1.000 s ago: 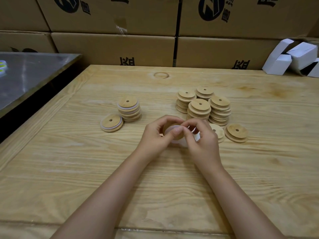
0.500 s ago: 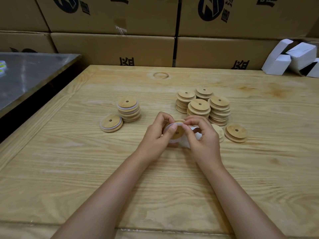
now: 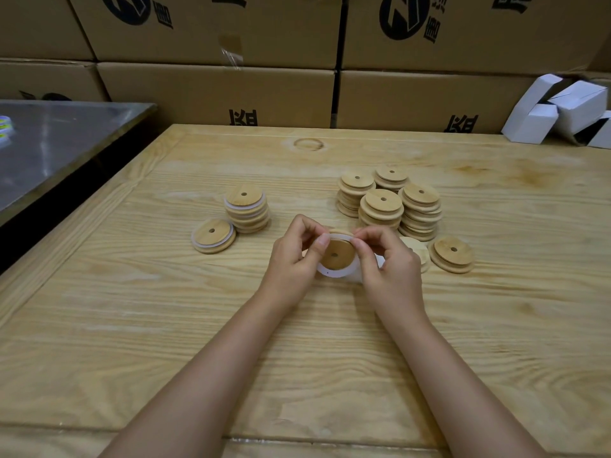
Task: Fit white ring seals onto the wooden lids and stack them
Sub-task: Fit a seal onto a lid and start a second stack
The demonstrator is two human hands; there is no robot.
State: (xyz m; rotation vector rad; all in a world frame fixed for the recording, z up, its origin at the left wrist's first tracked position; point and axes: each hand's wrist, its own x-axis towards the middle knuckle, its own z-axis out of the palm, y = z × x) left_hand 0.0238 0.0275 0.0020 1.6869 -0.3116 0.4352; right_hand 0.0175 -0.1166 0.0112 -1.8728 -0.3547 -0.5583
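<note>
Between both hands sits a round wooden lid [image 3: 337,254] with a centre hole, tilted toward me, with a white ring seal [image 3: 334,272] around its lower edge. My left hand [image 3: 294,259] grips the lid's left side, thumb on its face. My right hand [image 3: 386,262] pinches the seal at the lid's upper right rim. To the left stand a stack of lids with white seals [image 3: 246,211] and a single sealed lid [image 3: 213,234]. Several stacks of bare lids [image 3: 390,201] stand behind my right hand, with loose bare lids [image 3: 452,254] beside it.
The wooden table [image 3: 165,325] carries everything. Cardboard boxes [image 3: 218,90] line its far edge. White folded cartons [image 3: 558,110] lie at the far right corner. A metal table [image 3: 49,140] stands to the left, across a dark gap.
The lid has tipped up so its face with the hole shows toward me. My fingers have worked round its rim and the white seal now sits along the lower edge.
</note>
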